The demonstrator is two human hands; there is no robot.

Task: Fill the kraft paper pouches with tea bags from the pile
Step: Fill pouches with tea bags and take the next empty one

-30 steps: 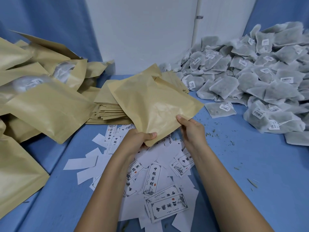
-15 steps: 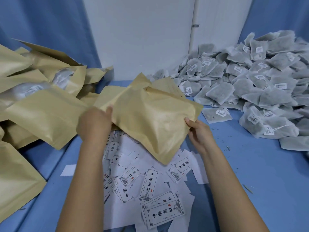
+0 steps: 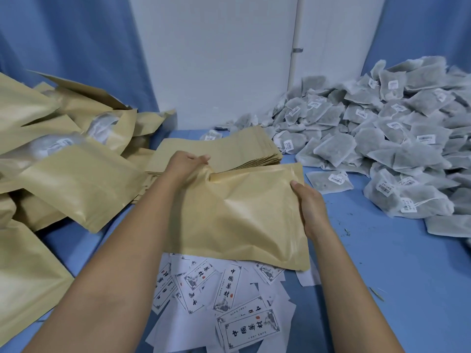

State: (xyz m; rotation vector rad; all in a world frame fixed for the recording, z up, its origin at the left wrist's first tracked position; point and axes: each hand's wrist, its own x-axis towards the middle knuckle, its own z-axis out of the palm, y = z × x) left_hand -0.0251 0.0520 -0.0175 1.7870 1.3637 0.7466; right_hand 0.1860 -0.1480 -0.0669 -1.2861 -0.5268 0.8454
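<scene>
Person's left hand [image 3: 187, 161] pinches top left corner of tan kraft paper pouch [image 3: 242, 217], fingers [image 3: 201, 158] curled over its edge. Person's right hand [image 3: 309, 210] grips pouch's right edge, thumb on front, other fingers hidden behind. Pouch held tilted above scattered white printed paper labels [image 3: 229, 301] on blue table [image 3: 382, 276]. Just behind it, stack of flat kraft pouches [image 3: 221, 151]. At right, heap of grey-green mesh tea bags [image 3: 382, 138] with white tags, apart from held pouch. At left, pile of bulging kraft pouches [image 3: 76, 179].

Bright, even light with faint shadows; sharp centre, wide-angle bending and slight softness at edges.
</scene>
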